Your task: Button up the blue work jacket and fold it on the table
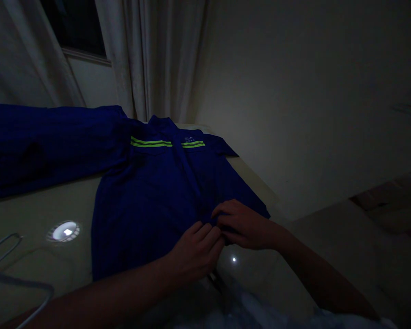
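A dark blue work jacket [150, 192] lies spread front side up, with yellow-green stripes across its chest and a small white logo on one side. At the bottom of its front opening, my left hand [200, 246] is closed, fingers curled on the hem. My right hand [243, 225] meets it there, its fingers bent and pinched on the same edge of the jacket. The fingertips of both hands come together, and what lies right between them is hidden in the dim light.
The jacket lies on a pale, glossy table [55, 205] reflecting a lamp. Dark blue trousers [55, 146] stretch along the left. Wire hangers [23, 281] lie at lower left. Behind are curtains [160, 59], a window [77, 27] and a wall [294, 91].
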Tool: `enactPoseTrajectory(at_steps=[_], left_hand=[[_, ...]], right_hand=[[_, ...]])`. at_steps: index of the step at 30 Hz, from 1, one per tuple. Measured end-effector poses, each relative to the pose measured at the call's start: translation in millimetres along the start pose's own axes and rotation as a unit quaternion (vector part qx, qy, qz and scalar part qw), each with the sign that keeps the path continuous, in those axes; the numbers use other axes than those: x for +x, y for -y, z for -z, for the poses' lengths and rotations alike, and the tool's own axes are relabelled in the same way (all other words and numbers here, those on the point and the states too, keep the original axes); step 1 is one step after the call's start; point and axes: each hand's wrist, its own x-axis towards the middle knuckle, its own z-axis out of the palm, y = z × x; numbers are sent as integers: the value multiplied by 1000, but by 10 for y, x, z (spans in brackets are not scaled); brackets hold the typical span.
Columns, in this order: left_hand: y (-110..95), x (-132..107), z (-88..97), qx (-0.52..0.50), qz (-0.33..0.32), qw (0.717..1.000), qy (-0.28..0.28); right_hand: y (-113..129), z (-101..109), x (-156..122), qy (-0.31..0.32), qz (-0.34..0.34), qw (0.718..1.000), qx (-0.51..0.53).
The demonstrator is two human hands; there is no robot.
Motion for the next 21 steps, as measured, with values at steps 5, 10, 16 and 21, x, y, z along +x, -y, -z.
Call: enactPoseTrajectory(at_steps=[5,10,16,21], left_hand=[[4,20,26,13,-15,999,29],[-7,14,-5,28,-9,999,39],[0,-2,-53,17,-5,999,50],[-18,-25,-69,15,-1,999,36]], right_hand=[[-33,-11,-15,27,-25,998,54],[-83,-55,-17,33,-38,993,108],[-101,-148,30,38,-13,997,67],[-57,-167,27,20,-17,999,18]])
